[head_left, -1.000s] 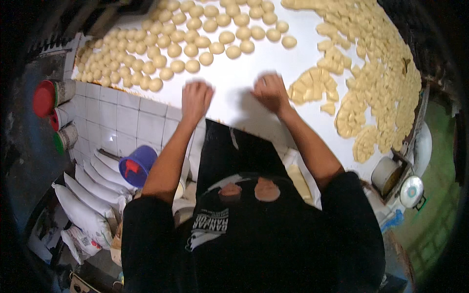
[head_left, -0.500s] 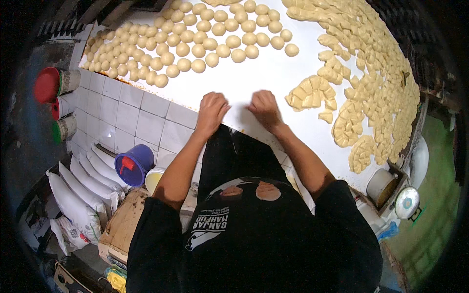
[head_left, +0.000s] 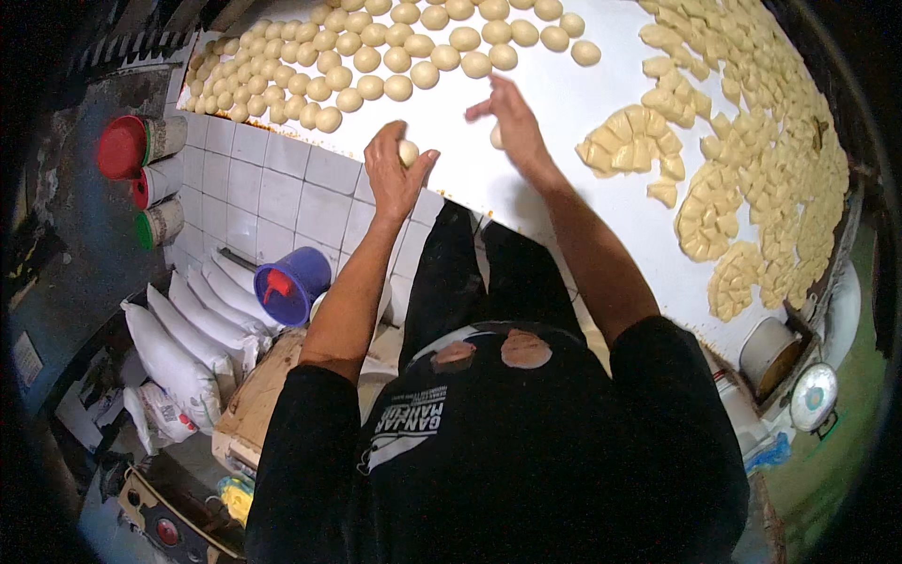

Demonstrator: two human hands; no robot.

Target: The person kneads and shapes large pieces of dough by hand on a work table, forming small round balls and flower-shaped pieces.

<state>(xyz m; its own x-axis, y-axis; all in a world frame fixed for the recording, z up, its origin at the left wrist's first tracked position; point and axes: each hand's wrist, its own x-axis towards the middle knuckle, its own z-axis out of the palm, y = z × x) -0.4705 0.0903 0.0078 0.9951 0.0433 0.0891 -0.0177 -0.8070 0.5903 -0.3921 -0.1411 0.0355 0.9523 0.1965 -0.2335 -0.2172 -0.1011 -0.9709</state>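
My left hand [head_left: 389, 162] is curled at the near edge of the white table, its fingers cupped round a small pale dough ball [head_left: 408, 153] and the thumb spread a little away. To the right, my right hand [head_left: 515, 120] has its fingers stretched out over the tabletop. Another dough ball [head_left: 496, 136] shows beside its palm, partly hidden by the hand. Beyond both hands, rows of round dough balls [head_left: 397, 87] cover the far left of the table. Flattish cut dough pieces [head_left: 631, 141] lie in clusters to the right.
The white table [head_left: 545, 202] has a slanting near edge just before my body. A mass of cut dough [head_left: 780, 188] spreads along its right side. A metal pot [head_left: 769, 352] stands at the lower right. Below left are a blue bucket [head_left: 299, 282] and white sacks [head_left: 174, 362].
Both hands were closed on the tabletop; their fingers have since loosened, and dough balls now show beside them. My right hand has reached farther forward. The view has shifted slightly.
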